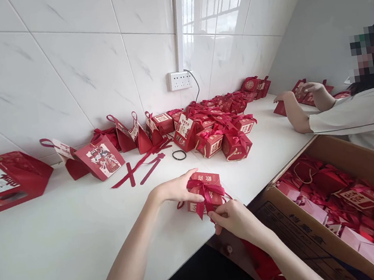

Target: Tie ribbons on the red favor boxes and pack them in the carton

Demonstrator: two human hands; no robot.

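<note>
A small red gift box point(213, 177) with printed characters sits near the table's front edge. A dark red satin ribbon point(206, 187) is tied in a bow on it. My left hand point(179, 190) grips the box from the left, its thumb lying at the bow and the other fingers partly hidden behind. At the box's lower right, my right hand point(235, 219) pinches a hanging end of the ribbon between thumb and fingers. Short cord loops stick out at both sides of the box.
Loose ribbon strips point(152, 167) and a black hair tie point(179, 155) lie beyond my hands. Several finished-looking red boxes point(238, 145) cluster behind. A cardboard carton point(282, 224) full of red boxes stands at right. Another person's arms point(298, 105) work at the far right.
</note>
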